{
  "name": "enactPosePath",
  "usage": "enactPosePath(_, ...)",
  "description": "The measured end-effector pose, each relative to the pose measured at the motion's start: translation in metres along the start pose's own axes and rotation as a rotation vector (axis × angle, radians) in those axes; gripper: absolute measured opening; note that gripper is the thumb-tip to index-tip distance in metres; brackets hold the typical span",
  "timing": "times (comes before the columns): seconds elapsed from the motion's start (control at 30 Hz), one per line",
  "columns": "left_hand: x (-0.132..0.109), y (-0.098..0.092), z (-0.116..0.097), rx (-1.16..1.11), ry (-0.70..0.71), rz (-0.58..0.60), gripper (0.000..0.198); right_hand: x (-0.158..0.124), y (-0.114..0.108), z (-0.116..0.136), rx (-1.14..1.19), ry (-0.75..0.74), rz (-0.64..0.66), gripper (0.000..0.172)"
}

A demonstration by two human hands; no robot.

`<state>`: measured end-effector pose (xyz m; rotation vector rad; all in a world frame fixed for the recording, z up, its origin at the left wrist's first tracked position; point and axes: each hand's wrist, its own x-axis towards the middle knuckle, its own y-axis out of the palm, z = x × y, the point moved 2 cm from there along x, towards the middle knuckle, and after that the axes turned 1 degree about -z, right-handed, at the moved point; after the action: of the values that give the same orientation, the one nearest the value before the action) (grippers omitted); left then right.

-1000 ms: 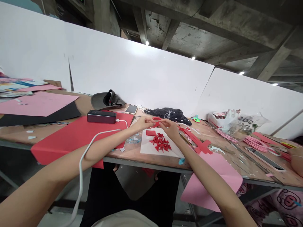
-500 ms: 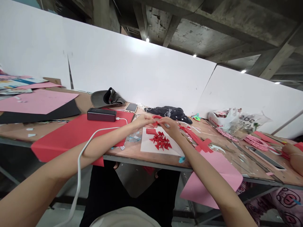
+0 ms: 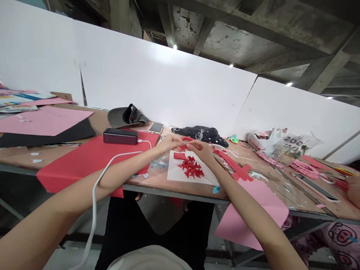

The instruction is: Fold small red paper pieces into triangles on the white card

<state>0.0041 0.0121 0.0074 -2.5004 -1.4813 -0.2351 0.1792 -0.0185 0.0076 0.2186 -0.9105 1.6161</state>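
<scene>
Pinching red paper (image 3: 185,138) | left hand (image 3: 170,142), right hand (image 3: 200,150): grip closed on it | wooden table (image 3: 284,195) | white partition (image 3: 157,86) | concrete ceiling (image 3: 239,41)

The left hand (image 3: 169,143) and right hand (image 3: 201,149) meet above a white sheet (image 3: 174,174), pinching what looks like a small red paper strip (image 3: 186,138) (mostly hidden between them).

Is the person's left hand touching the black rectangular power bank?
Apart. The head view shows the left hand clearly to the right of the black rectangular power bank, with a stretch of red paper sheet between them.
</scene>
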Motion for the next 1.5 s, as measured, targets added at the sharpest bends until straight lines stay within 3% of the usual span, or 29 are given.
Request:
enactPosePath(0.37, 0.001, 0.001, 0.001, 0.106, 0.106, 0.005, 0.028, 0.002, 0.005, -0.008, 0.263, 0.21, 0.011, 0.029)
enactPosePath(0.53, -0.002, 0.003, -0.003, 0.112, 0.107, -0.003, 0.025, 0.003, 0.004, -0.012, 0.215, 0.21, 0.003, 0.03)
enactPosePath(0.7, -0.005, 0.005, -0.003, 0.236, 0.154, 0.054, 0.018, 0.004, 0.002, -0.016, -0.018, 0.135, 0.037, 0.021)
enactPosePath(0.83, -0.004, 0.005, 0.004, 0.238, 0.077, 0.149, 0.012, 0.002, 0.0, -0.008, -0.199, 0.034, 0.071, 0.015)
enactPosePath(0.93, -0.004, 0.001, 0.007, 0.14, -0.009, 0.082, 0.014, -0.001, -0.004, 0.007, -0.3, -0.218, -0.038, 0.027)
enactPosePath(1.07, -0.007, -0.001, 0.002, -0.095, -0.098, -0.024, 0.024, -0.003, -0.004, 0.02, -0.461, -0.452, 0.027, 0.031)
enactPosePath(1.2, -0.009, 0.002, -0.006, -0.193, -0.12, -0.007, 0.023, -0.001, -0.003, 0.014, -0.551, -0.462, 0.026, 0.017)
enactPosePath(1.33, -0.009, 0.007, -0.007, -0.213, -0.149, 0.031, 0.021, -0.001, -0.003, 0.01, -0.4, -0.411, 0.047, 0.026)
enactPosePath(1.5, -0.011, 0.005, -0.004, -0.191, -0.127, 0.035, 0.022, -0.001, -0.007, 0.013, -0.227, -0.333, -0.006, 0.02)
